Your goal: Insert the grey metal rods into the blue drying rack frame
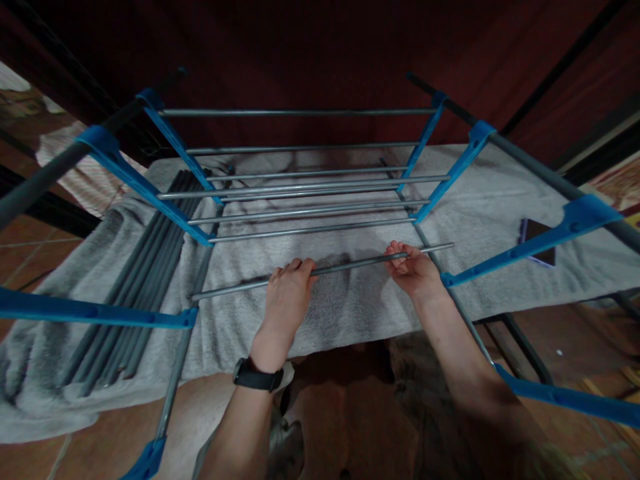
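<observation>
A thin grey metal rod [345,268] runs almost level across the middle, slightly higher at its right end. My left hand [287,297], with a black watch on the wrist, is closed round the rod left of centre. My right hand [413,270] pinches the rod near its right end. The rod hangs between the blue plastic side brackets [165,197] of a rack frame, just in front of several rods fixed in it [310,212]. The rod's left end is free, near a blue bracket [100,312].
A grey towel [350,313] covers the surface under the rack. A bundle of loose grey rods [135,280] lies on it at left. A dark phone [537,241] rests on the towel at right. Black rack poles [530,167] flank both sides; tiled floor lies below.
</observation>
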### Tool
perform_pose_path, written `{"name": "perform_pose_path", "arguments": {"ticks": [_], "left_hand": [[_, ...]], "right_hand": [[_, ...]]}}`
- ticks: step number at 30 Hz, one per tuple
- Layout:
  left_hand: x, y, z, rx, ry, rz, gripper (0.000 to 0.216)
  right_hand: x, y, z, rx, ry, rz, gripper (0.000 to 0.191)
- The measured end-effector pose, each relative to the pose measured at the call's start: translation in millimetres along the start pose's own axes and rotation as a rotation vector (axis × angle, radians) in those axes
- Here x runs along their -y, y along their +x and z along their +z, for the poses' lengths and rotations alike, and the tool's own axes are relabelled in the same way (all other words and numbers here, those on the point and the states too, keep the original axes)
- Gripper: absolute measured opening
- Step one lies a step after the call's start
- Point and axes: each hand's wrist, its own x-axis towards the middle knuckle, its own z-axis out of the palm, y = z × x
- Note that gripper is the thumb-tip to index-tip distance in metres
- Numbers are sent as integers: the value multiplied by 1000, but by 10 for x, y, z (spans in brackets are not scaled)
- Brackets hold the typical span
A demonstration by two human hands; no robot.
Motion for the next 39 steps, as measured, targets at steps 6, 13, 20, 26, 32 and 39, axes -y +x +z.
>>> {"name": "perform_pose_path", "arguments": {"ticks": [6,13,20,26,32,39], "left_hand": [[-47,6,21,17,21,23,19],[-85,0,89,-9,33,72,27],[-99,15,101,-5,10,78,26],[-42,7,69,1,24,25,21],[38,-10,34,-13,59,-103,17],[59,-9,21,-34,-23,-182,14]], "right_hand": [[-151,-48,10,71,-38,40,19],[-275,-111,41,148,-86,117,18],[-375,-146,57,212,-127,146,20],[-304,-104,46,178,-128,97,19],[-194,-73,32,128,-129,46,19],[-143,-85,29,102,-110,43,19]]}}
